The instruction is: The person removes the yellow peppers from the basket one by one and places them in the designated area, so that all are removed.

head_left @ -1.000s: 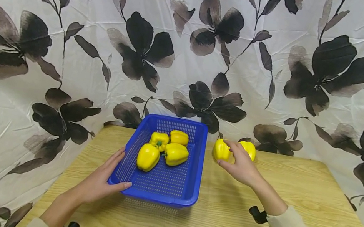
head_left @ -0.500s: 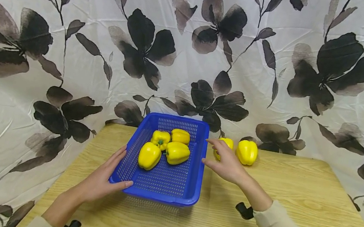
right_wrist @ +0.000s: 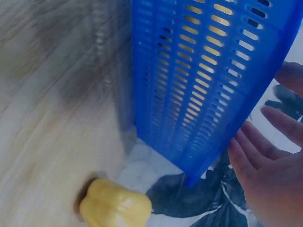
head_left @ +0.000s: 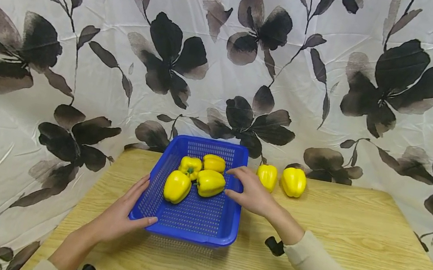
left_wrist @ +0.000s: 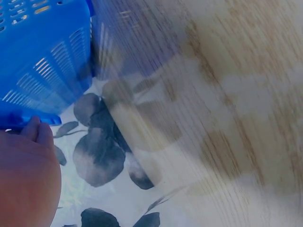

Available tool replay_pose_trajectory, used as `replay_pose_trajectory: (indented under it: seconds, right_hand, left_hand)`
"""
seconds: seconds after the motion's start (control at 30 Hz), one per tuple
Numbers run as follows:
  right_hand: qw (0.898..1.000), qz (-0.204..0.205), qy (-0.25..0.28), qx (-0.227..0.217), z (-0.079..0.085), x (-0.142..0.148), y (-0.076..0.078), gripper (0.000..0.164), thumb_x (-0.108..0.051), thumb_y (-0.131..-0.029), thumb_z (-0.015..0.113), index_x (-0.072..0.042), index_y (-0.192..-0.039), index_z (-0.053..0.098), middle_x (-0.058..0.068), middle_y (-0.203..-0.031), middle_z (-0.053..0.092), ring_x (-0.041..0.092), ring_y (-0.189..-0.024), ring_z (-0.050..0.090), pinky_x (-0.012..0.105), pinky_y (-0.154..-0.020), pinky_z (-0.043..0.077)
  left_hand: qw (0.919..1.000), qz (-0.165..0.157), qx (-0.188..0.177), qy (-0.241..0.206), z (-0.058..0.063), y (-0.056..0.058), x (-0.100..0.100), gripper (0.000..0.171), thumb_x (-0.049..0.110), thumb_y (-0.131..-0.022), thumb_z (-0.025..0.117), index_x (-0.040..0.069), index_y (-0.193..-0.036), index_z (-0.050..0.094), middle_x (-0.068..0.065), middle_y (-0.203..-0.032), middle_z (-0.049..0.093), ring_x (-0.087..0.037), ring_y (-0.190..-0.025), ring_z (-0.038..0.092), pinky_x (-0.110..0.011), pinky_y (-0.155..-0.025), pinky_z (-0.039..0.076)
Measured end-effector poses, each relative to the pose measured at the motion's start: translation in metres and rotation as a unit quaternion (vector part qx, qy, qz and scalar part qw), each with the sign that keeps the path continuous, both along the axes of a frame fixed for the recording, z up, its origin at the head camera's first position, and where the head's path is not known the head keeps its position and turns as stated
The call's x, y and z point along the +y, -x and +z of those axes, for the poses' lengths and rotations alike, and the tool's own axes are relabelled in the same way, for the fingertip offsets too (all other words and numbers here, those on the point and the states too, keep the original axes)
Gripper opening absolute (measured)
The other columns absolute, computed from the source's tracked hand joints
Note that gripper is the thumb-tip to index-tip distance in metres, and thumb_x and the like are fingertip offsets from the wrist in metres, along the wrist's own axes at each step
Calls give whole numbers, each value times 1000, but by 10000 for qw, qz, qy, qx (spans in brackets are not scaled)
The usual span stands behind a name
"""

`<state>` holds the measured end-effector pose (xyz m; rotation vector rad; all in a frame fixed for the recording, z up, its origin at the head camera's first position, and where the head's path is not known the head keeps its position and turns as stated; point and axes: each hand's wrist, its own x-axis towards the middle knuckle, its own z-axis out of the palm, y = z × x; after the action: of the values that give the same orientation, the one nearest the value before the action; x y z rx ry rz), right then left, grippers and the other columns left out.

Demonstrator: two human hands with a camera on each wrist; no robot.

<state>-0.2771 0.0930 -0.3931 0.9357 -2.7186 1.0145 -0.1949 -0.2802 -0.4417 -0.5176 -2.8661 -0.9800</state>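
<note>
Left hand (head_left: 120, 215) spread on the basket's (head_left: 194, 236) eight-o'clock corner; right hand (head_left: 255, 193), wide at a pepper's (head_left: 211, 184) three o'clock, seems to be reaching, must close.

Looks like a cloth-screened tabletop recording spot; can't tell if it's inside a home or a lab. Wood-grain table (head_left: 369, 230) sits against creased floral cloth (head_left: 224, 80) that fills the background and drops past both sides. Black wrist-worn gear (head_left: 274, 246) fits a recording rig.
</note>
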Motion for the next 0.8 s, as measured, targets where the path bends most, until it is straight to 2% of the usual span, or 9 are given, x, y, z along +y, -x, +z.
replay_pose_trajectory:
  seconds: [0.23,0.37,0.53,0.8]
  right_hand:
    - [9996,139,-250,-66,0,-17,7,53,-18,-90,78,-3,-138,59,15,-136,57,33,-123,57,48,-106,49]
    - [9976,289,-596,-184,-1,-24,12,62,-18,-89,80,-4,-143,55,16,-138,54,33,-128,54,49,-108,47]
    - [9905,473,-1280,-153,-6,-34,20,74,-24,-87,82,-11,-151,48,14,-145,49,32,-134,49,49,-110,44]
    - [9741,183,-2254,89,-12,-53,29,80,-32,-86,83,-21,-156,44,11,-151,48,34,-133,51,53,-103,47]
  left_hand:
    - [10000,26,-20,-42,-1,-1,-1,102,46,-90,76,13,-165,15,-1,-172,6,-44,-153,18,-74,-113,24]
    - [10000,-7,-4,-67,0,-1,1,102,46,-90,76,12,-165,16,-2,-172,7,-44,-153,18,-73,-113,24]
    - [9999,-4,-3,-105,1,-2,3,101,45,-91,75,11,-165,16,-3,-172,6,-45,-153,18,-74,-113,24]
    - [9999,-42,9,-151,3,-3,3,101,45,-90,75,10,-165,17,-3,-172,7,-45,-152,19,-73,-113,25]
